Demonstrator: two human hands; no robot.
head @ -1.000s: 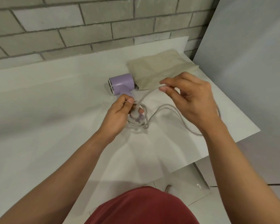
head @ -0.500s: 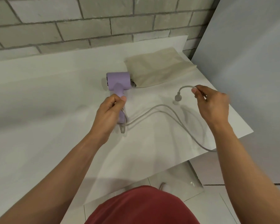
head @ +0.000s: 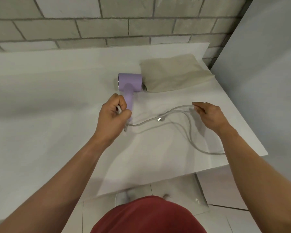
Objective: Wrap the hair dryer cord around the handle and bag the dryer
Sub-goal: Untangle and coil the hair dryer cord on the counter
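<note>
We saw that the plug [head: 160, 118], which half a second before had hung in the air from the right hand [head: 208, 115], now lay on the table [head: 57, 101] between the two hands. The right hand had come down and sat low over the far bend of the cord [head: 188, 130], fingers [head: 196, 105] stretched toward it. The blur did not let us tell whether they pinched the cord or only touched it. The left hand [head: 113, 115] was still curled round the handle [head: 129, 101] of the lilac hair dryer [head: 130, 81], and a short loop of cord now showed inside its grip. The coils we had seen there a second earlier were gone. The dryer lay where it had been, on the table with its rear end touching the near corner of the beige cloth bag [head: 175, 73].

The bag lay flat toward the table's far right corner, and we could not make out its opening. The rest of the cord trailed loose over the table from the handle's foot, crossed itself near the plug and ran behind the right forearm. A brick wall [head: 91, 22] stood behind the table and a grey panel [head: 267, 73] to its right. A red garment [head: 149, 216] and floor tiles [head: 225, 221] showed below.
</note>
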